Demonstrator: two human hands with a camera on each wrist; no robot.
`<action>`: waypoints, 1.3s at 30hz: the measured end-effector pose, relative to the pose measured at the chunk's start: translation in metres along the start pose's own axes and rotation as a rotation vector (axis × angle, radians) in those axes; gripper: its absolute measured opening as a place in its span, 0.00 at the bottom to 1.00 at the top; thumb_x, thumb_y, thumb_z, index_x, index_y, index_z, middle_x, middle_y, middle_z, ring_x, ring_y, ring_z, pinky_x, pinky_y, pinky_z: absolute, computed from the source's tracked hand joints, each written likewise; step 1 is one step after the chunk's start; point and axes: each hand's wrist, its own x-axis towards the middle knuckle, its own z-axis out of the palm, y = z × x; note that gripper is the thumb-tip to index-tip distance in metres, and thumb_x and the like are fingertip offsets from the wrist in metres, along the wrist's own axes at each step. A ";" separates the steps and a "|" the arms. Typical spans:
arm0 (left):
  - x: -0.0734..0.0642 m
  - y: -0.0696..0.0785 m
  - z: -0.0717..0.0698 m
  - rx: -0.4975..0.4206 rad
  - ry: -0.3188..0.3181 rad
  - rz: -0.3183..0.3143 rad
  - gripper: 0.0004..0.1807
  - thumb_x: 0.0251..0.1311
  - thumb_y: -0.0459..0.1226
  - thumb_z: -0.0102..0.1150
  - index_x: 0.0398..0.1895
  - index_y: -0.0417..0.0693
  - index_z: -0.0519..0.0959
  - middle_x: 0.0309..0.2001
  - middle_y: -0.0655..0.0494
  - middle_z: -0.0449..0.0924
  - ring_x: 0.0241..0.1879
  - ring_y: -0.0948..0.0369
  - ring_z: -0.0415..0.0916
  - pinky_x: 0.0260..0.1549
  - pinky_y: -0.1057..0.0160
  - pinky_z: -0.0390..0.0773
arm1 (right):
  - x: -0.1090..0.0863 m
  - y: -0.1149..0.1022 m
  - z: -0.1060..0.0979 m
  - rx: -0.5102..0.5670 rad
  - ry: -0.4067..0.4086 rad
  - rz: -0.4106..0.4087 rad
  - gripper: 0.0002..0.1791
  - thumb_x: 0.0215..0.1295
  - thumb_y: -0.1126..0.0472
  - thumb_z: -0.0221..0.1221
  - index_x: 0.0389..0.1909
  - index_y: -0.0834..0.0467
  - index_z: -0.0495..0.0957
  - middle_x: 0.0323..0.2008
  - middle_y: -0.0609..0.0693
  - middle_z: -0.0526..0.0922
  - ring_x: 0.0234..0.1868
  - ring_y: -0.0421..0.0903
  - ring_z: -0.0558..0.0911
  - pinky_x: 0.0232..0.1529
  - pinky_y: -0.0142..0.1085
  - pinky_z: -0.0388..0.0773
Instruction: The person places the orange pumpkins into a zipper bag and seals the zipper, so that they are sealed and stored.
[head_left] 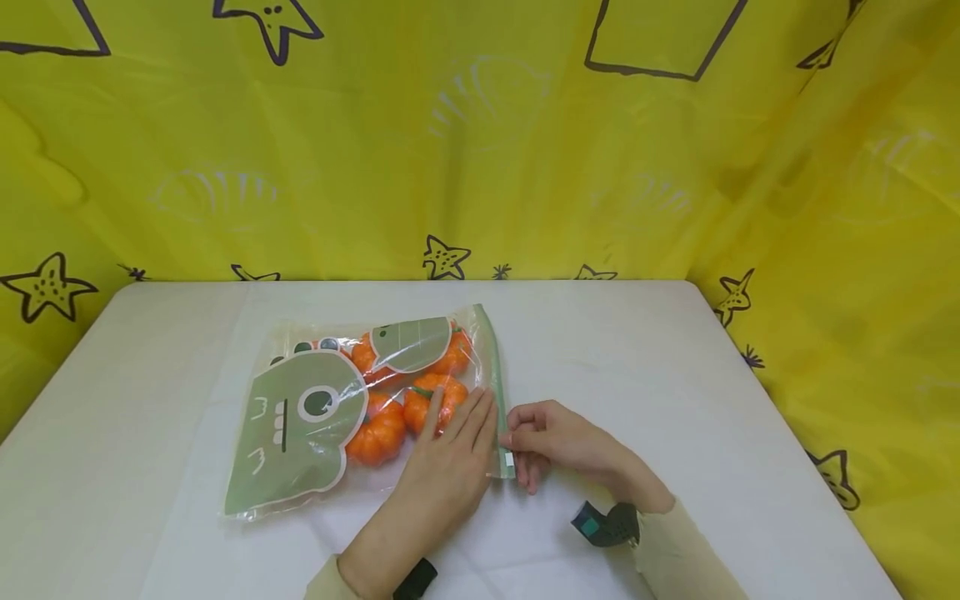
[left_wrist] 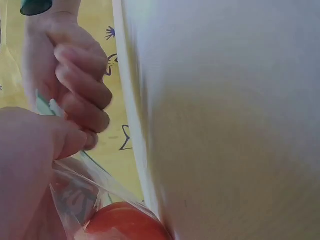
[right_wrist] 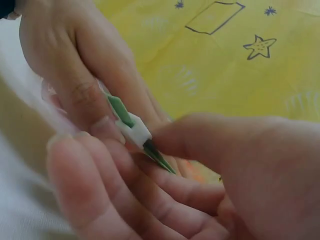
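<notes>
A clear zip bag printed with a green cartoon creature lies on the table, with several small orange pumpkins inside. My left hand rests across its right part, fingers stretched over the film. In the right wrist view, the green zip strip comes out between that hand's thumb and fingers, which hold the bag's edge. At the strip's near end my right hand pinches the white zip slider between thumb and curled fingers. An orange pumpkin also shows through the film in the left wrist view.
The white table runs back to a yellow curtain with star and fish drawings, which also hangs along both sides. A dark wrist camera sticks out from the right wrist; another dark device is at the left wrist.
</notes>
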 end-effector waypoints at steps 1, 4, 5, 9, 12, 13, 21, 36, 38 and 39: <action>0.000 0.000 0.000 -0.002 0.001 -0.004 0.34 0.65 0.46 0.58 0.71 0.41 0.66 0.75 0.49 0.62 0.76 0.54 0.56 0.74 0.37 0.49 | -0.001 -0.001 0.000 -0.012 -0.020 0.011 0.13 0.70 0.57 0.58 0.34 0.64 0.73 0.19 0.49 0.80 0.18 0.41 0.80 0.23 0.32 0.82; 0.000 0.000 0.001 -0.010 0.002 -0.014 0.33 0.65 0.46 0.57 0.71 0.41 0.67 0.74 0.48 0.63 0.76 0.54 0.56 0.74 0.37 0.49 | -0.004 -0.003 0.002 -0.055 -0.080 0.024 0.16 0.70 0.55 0.60 0.29 0.64 0.73 0.18 0.48 0.80 0.15 0.41 0.78 0.20 0.31 0.80; 0.000 0.000 0.001 -0.012 0.004 -0.016 0.33 0.66 0.46 0.57 0.71 0.41 0.67 0.74 0.48 0.63 0.76 0.54 0.57 0.74 0.37 0.49 | -0.005 -0.004 0.003 -0.064 -0.096 0.021 0.17 0.70 0.55 0.59 0.28 0.64 0.73 0.18 0.48 0.80 0.14 0.40 0.78 0.19 0.30 0.79; 0.000 0.000 0.001 -0.018 0.020 -0.023 0.31 0.67 0.46 0.55 0.70 0.41 0.68 0.74 0.48 0.64 0.75 0.54 0.58 0.74 0.37 0.49 | -0.007 -0.004 0.004 -0.077 -0.125 -0.001 0.18 0.70 0.56 0.58 0.25 0.65 0.73 0.18 0.47 0.80 0.13 0.39 0.76 0.17 0.30 0.77; 0.000 0.000 0.001 -0.027 0.038 -0.024 0.30 0.67 0.46 0.55 0.69 0.41 0.69 0.73 0.49 0.66 0.75 0.54 0.60 0.73 0.37 0.51 | -0.006 -0.004 0.004 -0.077 -0.117 -0.009 0.19 0.71 0.57 0.58 0.24 0.67 0.72 0.18 0.47 0.79 0.12 0.38 0.76 0.16 0.30 0.77; 0.000 0.000 0.002 -0.030 0.045 -0.025 0.30 0.67 0.46 0.55 0.69 0.41 0.70 0.72 0.49 0.67 0.74 0.55 0.60 0.73 0.37 0.51 | -0.006 -0.003 0.004 -0.075 -0.113 -0.009 0.19 0.71 0.57 0.58 0.24 0.67 0.72 0.18 0.47 0.79 0.12 0.38 0.76 0.16 0.29 0.77; 0.001 0.003 -0.002 -0.003 0.013 -0.015 0.31 0.66 0.47 0.58 0.69 0.43 0.70 0.72 0.51 0.68 0.74 0.56 0.60 0.72 0.36 0.53 | -0.005 -0.004 0.002 -0.047 -0.057 -0.020 0.24 0.73 0.55 0.56 0.30 0.76 0.72 0.17 0.46 0.79 0.12 0.37 0.75 0.15 0.29 0.76; 0.002 0.010 -0.004 0.017 -0.034 0.019 0.29 0.67 0.48 0.55 0.68 0.46 0.71 0.72 0.51 0.67 0.75 0.57 0.60 0.72 0.36 0.53 | 0.003 0.009 -0.007 0.002 0.070 -0.018 0.15 0.73 0.56 0.54 0.30 0.63 0.77 0.16 0.46 0.78 0.15 0.40 0.77 0.18 0.30 0.78; 0.001 0.011 -0.005 0.006 -0.042 0.021 0.31 0.66 0.48 0.56 0.69 0.45 0.70 0.73 0.52 0.66 0.75 0.57 0.59 0.72 0.37 0.53 | 0.005 0.010 -0.010 0.012 0.086 -0.017 0.14 0.73 0.56 0.54 0.32 0.63 0.77 0.17 0.46 0.78 0.16 0.40 0.78 0.19 0.30 0.79; 0.001 0.011 -0.005 0.001 -0.042 0.021 0.31 0.66 0.48 0.56 0.70 0.45 0.69 0.73 0.52 0.65 0.75 0.57 0.59 0.73 0.37 0.53 | 0.006 0.010 -0.012 0.016 0.093 -0.014 0.14 0.73 0.56 0.54 0.33 0.64 0.77 0.17 0.46 0.78 0.16 0.40 0.78 0.19 0.30 0.79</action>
